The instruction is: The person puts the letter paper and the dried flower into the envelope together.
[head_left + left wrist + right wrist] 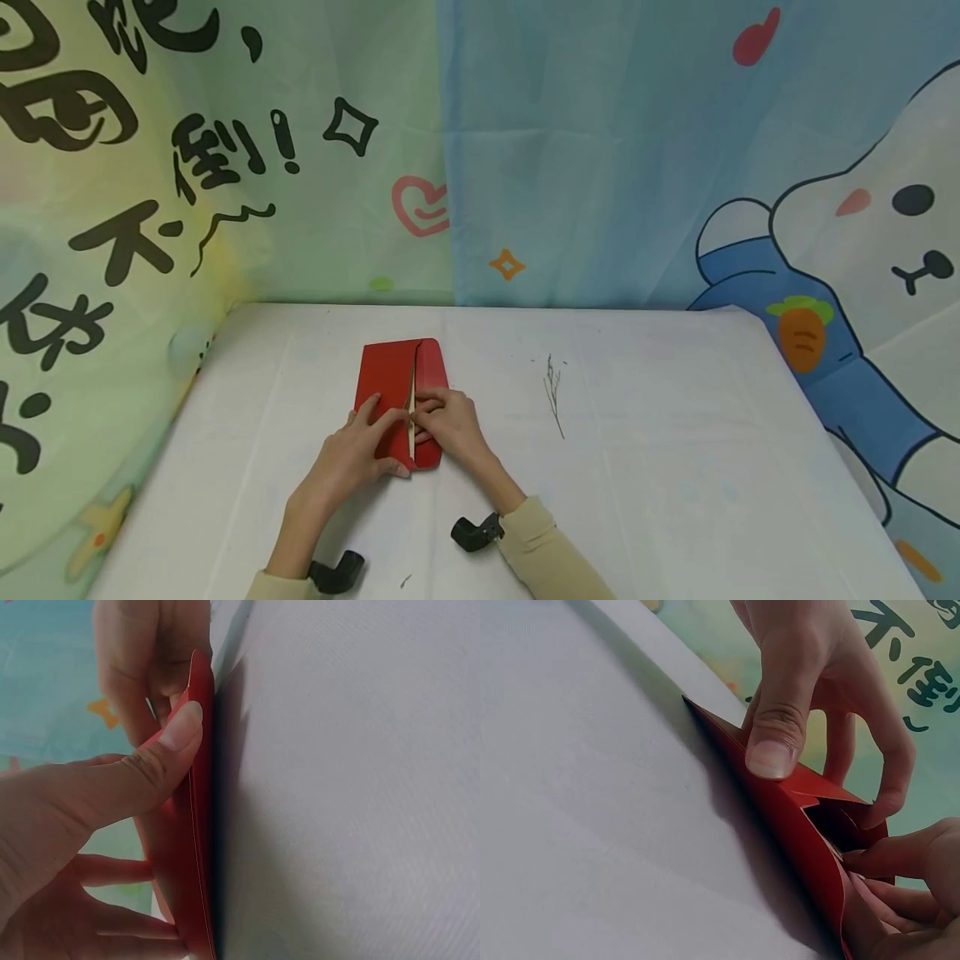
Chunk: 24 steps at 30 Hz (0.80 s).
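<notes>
We see a dried sprig point(554, 398) and a tiny dark scrap point(406, 581) lying on the white tablecloth point(675, 458). Behind it we find a printed fabric backdrop point(585, 192): black Chinese characters point(120, 250) on the left, an orange four-pointed star point(498, 264), and a white cartoon animal point(862, 250) with a carrot point(802, 337).

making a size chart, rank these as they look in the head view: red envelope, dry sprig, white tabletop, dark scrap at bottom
1. White tabletop
2. Red envelope
3. Dry sprig
4. Dark scrap
</notes>
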{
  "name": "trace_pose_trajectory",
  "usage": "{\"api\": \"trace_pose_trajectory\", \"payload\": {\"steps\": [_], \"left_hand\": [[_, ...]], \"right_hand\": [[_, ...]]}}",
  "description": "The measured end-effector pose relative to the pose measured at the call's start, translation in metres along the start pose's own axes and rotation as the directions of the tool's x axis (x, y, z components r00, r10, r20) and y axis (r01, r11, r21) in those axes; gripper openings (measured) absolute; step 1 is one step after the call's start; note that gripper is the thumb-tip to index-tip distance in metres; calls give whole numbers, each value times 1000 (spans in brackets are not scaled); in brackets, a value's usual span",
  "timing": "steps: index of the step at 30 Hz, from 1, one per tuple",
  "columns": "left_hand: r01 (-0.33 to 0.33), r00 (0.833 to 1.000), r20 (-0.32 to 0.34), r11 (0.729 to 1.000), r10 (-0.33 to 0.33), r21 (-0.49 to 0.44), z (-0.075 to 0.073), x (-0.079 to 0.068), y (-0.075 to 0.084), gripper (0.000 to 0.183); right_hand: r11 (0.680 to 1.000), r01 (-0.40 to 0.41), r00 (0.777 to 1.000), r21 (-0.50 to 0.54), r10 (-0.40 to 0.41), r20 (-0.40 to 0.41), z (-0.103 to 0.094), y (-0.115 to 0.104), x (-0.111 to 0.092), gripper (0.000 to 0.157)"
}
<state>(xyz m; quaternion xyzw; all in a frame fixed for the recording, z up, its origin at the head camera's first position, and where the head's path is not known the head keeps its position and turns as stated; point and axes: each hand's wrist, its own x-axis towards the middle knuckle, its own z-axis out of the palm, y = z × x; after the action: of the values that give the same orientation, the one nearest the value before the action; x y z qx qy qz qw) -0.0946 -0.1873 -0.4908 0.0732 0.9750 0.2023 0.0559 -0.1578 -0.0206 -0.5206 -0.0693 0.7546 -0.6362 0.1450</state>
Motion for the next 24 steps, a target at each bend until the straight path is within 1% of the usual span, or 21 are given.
{"api": "trace_pose_trajectory", "payload": {"steps": [9, 15, 20, 24], "left_hand": [[-5, 1000, 6, 1000, 5, 0, -1, 0, 2, 72], [-9, 1000, 6, 1000, 9, -5, -1, -1, 2, 72], [-9, 1000, 3, 1000, 9, 0, -1, -1, 1, 71], [-12, 1000, 3, 1000, 12, -2, -1, -1, 1, 71]], "right_hand": [[1000, 1, 1000, 8, -1, -27, 3, -1, -2, 27], [1000, 5, 1000, -14, -5, 1, 3, 0, -3, 23], [1000, 3, 1000, 2, -3, 18, 1, 0, -3, 20], [1000, 8, 999, 11, -8, 51, 0, 1, -4, 21]]}}
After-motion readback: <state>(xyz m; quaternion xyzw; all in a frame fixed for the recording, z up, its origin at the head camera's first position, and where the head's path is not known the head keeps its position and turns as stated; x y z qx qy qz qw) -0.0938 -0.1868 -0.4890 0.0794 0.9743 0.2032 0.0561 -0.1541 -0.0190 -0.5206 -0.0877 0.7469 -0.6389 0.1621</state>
